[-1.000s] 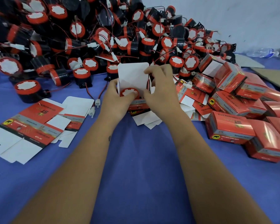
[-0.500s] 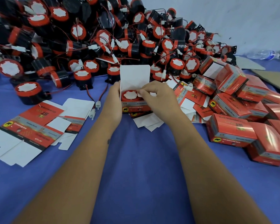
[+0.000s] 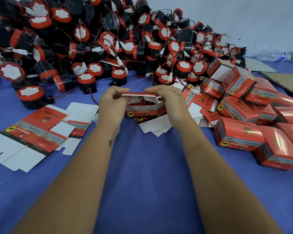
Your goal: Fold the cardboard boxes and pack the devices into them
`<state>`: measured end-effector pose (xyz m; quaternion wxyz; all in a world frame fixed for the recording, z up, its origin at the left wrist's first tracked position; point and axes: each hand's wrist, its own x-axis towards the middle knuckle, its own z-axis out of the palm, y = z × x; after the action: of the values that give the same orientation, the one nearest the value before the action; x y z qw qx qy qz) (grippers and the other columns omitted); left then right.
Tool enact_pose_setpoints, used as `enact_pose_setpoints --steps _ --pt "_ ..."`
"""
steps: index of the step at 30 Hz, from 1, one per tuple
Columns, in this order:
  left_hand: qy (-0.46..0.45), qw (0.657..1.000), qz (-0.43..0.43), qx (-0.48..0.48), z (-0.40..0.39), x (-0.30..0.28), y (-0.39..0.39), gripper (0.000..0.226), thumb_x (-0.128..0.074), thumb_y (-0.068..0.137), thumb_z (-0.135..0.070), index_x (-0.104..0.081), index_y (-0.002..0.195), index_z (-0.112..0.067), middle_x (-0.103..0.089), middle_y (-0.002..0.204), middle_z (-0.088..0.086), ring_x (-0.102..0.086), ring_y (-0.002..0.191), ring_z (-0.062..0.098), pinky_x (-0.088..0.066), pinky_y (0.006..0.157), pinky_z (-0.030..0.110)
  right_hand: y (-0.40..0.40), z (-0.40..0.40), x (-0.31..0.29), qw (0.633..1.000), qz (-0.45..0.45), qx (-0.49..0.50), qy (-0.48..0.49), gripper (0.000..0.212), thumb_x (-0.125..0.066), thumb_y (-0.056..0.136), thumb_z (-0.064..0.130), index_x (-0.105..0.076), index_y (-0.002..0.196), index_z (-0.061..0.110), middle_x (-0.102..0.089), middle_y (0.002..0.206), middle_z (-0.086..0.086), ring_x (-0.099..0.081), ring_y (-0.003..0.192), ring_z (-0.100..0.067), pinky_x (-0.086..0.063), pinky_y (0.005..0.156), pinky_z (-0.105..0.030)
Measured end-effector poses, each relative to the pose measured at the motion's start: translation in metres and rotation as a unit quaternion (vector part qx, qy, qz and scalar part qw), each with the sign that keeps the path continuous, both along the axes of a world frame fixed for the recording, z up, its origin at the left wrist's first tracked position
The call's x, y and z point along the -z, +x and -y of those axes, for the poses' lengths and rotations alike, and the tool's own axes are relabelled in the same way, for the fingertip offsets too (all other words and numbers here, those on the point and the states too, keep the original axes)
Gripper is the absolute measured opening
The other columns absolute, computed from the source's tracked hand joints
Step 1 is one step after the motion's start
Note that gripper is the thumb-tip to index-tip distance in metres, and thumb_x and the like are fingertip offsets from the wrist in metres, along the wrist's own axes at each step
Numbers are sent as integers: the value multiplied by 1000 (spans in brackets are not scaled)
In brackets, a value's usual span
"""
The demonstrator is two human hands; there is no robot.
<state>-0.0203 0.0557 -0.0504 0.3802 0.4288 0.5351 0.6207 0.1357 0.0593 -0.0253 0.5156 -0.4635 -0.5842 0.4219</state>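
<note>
Blue table cover [image 3: 142, 166] nearest the camera, both forearms crossing it toward the work.

Grip: left hand [image 3: 111, 105] and right hand [image 3: 170, 102] each curl round one end of the box in hand [image 3: 143, 111]. Fingertips of both pinch the lid flap [image 3: 139, 94], which lies near-horizontal above the box mouth, not tucked. Gap under the flap shows white inner flaps and something red; probably the device, cannot confirm.

Risks, judged from this state:
- A wire or connector left above the rim would catch under the lid; the tuck tab would then buckle or crease rather than slide in.
- The side flap on the right end looks to be standing out; closing over it would jam the lid.
- Box sits on loose flat blanks [image 3: 152, 127] directly under the grip, so downward pressure could make it skate.

Left of the grip: unfolded box blanks [image 3: 32, 132]. Right of the grip: packed boxes [image 3: 240, 134] in a loose heap, close enough for an elbow to topple. Beyond the grip: pile of unpacked devices [image 3: 108, 43], wires tangled, so pulling one may drag neighbours.
</note>
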Motion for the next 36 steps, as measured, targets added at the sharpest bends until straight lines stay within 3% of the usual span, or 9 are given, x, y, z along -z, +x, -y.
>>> enact_pose_setpoints --steps 2,5,10,12,16,23,27,33,36 --pt "-17 995 94 7 -1 -4 -3 23 -53 92 -1 -70 89 -16 -72 84 0 -69 78 11 -52 62 16 1 -2 2 1000 -5 5 -28 32 -47 98 14 -78 90 11 -71 107 1 -66 94 -6 -47 59 -9" --pt "-8 978 200 56 2 -8 -6 26 -47 94 -11 -72 86 -9 -75 86 0 -70 79 8 -54 72 19 1 -3 6 999 41 -4 -11 20 -57 96 21 -76 92 15 -69 107 6 -63 81 8 -47 62 -8" --pt "12 990 -124 70 4 -2 1 26 -52 99 -5 -71 106 -21 -51 140 -5 -48 121 7 -48 88 17 -1 -3 12 982 172 -6 77 17 -60 94 9 -68 104 20 -60 113 10 -54 103 0 -46 90 -19" --pt "36 981 -176 66 5 -1 2 27 -54 100 -10 -70 119 -21 -43 149 -5 -40 124 2 -45 95 17 -2 -3 11 979 187 -7 82 21 -54 98 9 -67 113 17 -59 122 7 -52 112 -4 -46 95 -24" --pt "27 988 -119 91 5 -2 3 36 -51 96 -3 -69 122 -20 -44 147 -8 -46 117 1 -44 72 1 -1 -3 11 981 180 -24 63 30 -58 96 12 -65 124 17 -54 135 5 -49 120 -5 -46 97 -25" --pt "59 971 -216 79 5 3 -1 39 -58 96 -2 -60 131 -20 -50 140 -7 -46 128 9 -42 100 15 0 -3 12 971 223 0 84 37 -66 92 12 -64 129 18 -56 139 5 -47 128 -7 -38 106 -24" --pt "55 984 -156 70 4 4 -1 25 -61 97 -10 -60 115 -28 -54 140 -9 -50 123 5 -42 86 4 -1 -3 12 971 223 13 86 31 -60 97 16 -64 128 19 -59 135 7 -50 121 -6 -42 105 -27" --pt "68 992 -83 68 3 5 -3 23 -68 92 -8 -66 103 -28 -62 126 -9 -60 115 6 -53 93 24 -1 -2 11 977 197 19 82 22 -57 98 19 -64 118 26 -63 114 13 -58 108 -9 -54 89 -37" --pt "63 994 -57 68 6 1 -2 25 -69 90 -3 -67 93 -28 -61 129 -4 -59 108 -2 -53 87 19 -1 -1 11 977 184 10 103 16 -59 95 15 -61 104 29 -64 110 16 -58 110 -7 -55 86 -35"
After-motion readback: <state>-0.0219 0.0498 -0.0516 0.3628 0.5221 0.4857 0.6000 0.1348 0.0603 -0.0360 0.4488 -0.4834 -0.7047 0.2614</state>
